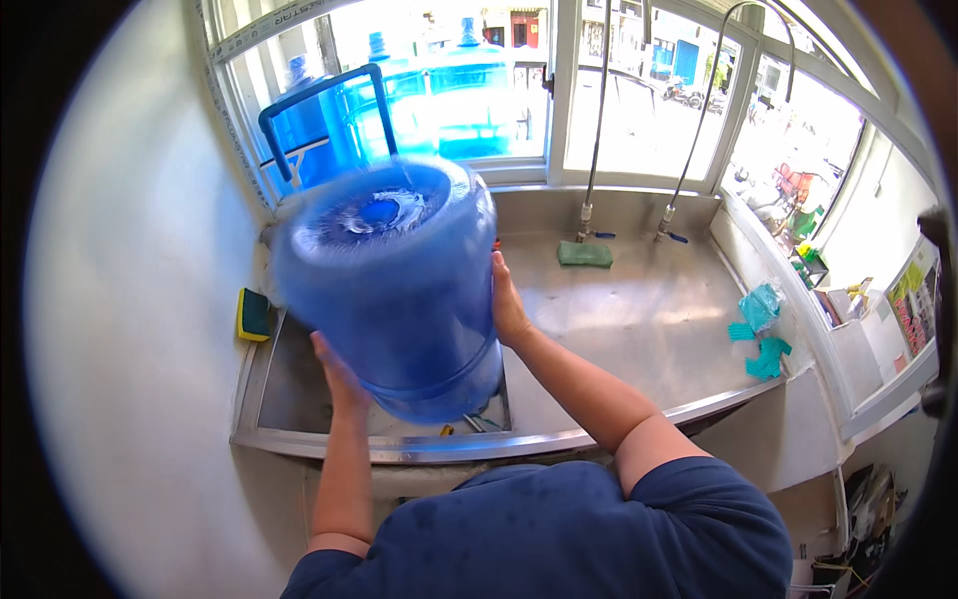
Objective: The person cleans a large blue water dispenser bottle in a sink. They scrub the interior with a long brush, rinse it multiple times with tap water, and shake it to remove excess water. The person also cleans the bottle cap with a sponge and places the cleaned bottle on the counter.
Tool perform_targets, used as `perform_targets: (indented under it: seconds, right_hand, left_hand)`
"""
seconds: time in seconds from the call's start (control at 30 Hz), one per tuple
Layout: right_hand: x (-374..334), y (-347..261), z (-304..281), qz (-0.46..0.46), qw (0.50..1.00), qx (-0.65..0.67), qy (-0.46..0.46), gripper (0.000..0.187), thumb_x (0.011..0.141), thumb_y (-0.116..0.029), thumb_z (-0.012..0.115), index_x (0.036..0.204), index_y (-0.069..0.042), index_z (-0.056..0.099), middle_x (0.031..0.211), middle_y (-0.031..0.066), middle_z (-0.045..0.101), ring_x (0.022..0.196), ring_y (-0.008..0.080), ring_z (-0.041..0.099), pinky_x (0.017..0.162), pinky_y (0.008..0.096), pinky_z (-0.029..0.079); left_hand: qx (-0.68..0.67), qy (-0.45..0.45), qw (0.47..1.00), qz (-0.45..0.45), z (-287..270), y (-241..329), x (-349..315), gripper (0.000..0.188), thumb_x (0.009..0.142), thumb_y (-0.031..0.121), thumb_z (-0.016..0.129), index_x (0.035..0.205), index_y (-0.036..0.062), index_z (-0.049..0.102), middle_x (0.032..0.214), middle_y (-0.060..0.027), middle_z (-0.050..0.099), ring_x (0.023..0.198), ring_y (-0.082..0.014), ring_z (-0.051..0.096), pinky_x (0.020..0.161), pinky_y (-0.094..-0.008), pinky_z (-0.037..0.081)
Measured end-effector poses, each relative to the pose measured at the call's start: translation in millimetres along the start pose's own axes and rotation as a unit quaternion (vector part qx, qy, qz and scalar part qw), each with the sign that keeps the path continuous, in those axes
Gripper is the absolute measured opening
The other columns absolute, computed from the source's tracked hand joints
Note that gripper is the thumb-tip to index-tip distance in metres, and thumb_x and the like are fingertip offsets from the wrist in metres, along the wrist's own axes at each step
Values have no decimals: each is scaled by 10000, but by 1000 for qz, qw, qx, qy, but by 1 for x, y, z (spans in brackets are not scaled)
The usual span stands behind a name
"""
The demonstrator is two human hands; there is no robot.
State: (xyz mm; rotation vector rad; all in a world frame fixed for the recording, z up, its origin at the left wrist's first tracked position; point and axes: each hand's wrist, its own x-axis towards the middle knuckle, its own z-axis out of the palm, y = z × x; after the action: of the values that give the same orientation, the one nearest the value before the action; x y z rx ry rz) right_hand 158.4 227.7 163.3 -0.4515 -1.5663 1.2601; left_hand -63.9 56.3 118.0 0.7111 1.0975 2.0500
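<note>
A large blue water jug (409, 304) hangs tilted over the sink basin (299, 384), held between both my hands. Its round end faces up toward me and is wet; a thin stream falls on it from a blue pipe spout (382, 110). My left hand (342, 371) presses on the jug's lower left side, its fingers partly hidden. On the right side, my right hand (509, 304) grips with the thumb up, other fingers behind the jug. The jug is slightly blurred, and its far end is hidden.
A yellow and green sponge (253, 315) sits at the basin's left edge. On the steel counter (639, 329) lie a green scrub pad (585, 255) and teal gloves (766, 357). Two thin upright taps (585, 222) stand behind. Several blue jugs (469, 100) show at the window.
</note>
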Motion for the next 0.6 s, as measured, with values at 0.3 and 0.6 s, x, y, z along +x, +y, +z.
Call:
perform_targets:
  seconds: [0.3,0.6]
  right_hand:
    - [44,-80,-24,167,986,22,10,977,875,-792,391,1403,27,473,1315,210,538,1234,273,488,1065,383,338]
    - [17,-15,36,433,901,9,-30,1081,796,-863,406,1562,-121,233,1616,188,184,1507,328,96,1185,504,116]
  left_hand:
    - [41,-42,986,155,-3,85,47,818,977,667,349,1544,85,259,1582,-101,289,1433,-277,301,1179,-430,224]
    - [5,75,995,-71,8,7,-17,932,917,757,358,1569,121,164,1605,-90,225,1458,-292,236,1181,-475,197]
